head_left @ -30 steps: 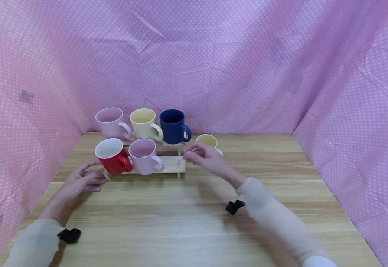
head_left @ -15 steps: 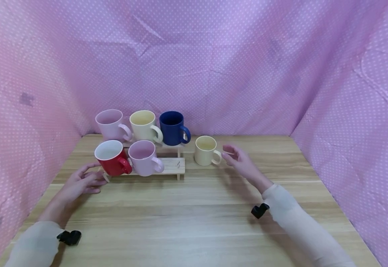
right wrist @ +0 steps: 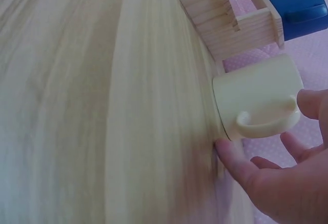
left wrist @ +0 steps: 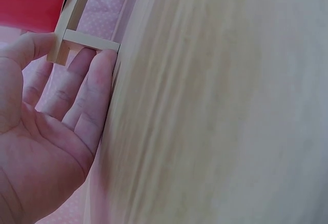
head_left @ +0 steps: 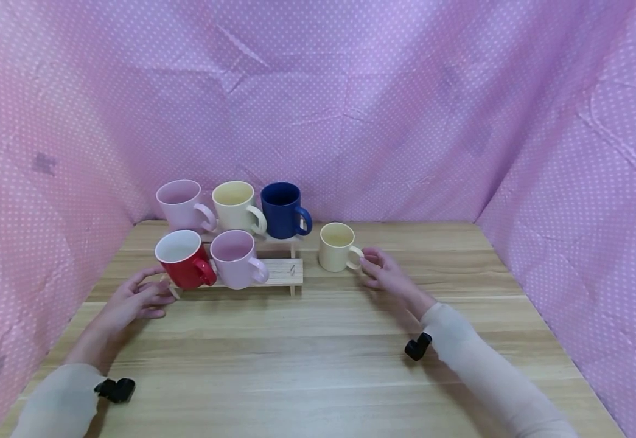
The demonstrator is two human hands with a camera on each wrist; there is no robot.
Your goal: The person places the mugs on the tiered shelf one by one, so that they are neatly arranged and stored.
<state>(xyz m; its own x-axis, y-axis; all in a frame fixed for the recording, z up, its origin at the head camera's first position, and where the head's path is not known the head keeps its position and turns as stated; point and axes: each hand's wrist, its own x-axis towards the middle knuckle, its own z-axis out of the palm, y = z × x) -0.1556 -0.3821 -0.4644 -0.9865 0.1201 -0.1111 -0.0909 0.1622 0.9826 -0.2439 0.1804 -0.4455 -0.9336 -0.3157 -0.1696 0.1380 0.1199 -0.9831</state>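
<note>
My right hand (head_left: 389,277) is at the handle side of a pale yellow mug (head_left: 335,249) standing upright on the table. In the right wrist view its thumb and fingers are spread around the mug's handle (right wrist: 266,126), not closed on it. My left hand (head_left: 131,298) rests its fingertips against the left end of a two-tier wooden rack (head_left: 282,271). The left wrist view shows the thumb by the shelf edge and fingers at the rack's leg (left wrist: 89,40). Beside that hand, a red mug (head_left: 186,271) with a white inside stands on the lower tier.
Next to the red mug is a pink mug (head_left: 235,267) on the lower tier. The upper tier carries another pink mug (head_left: 178,210), a cream mug (head_left: 232,210) and a dark blue mug (head_left: 280,213). Pink dotted cloth (head_left: 394,121) hangs around the wooden table (head_left: 274,359).
My right hand moves away from the rack to the right, past the yellow mug, then comes back toward its handle. My left hand stays at the rack's end.
</note>
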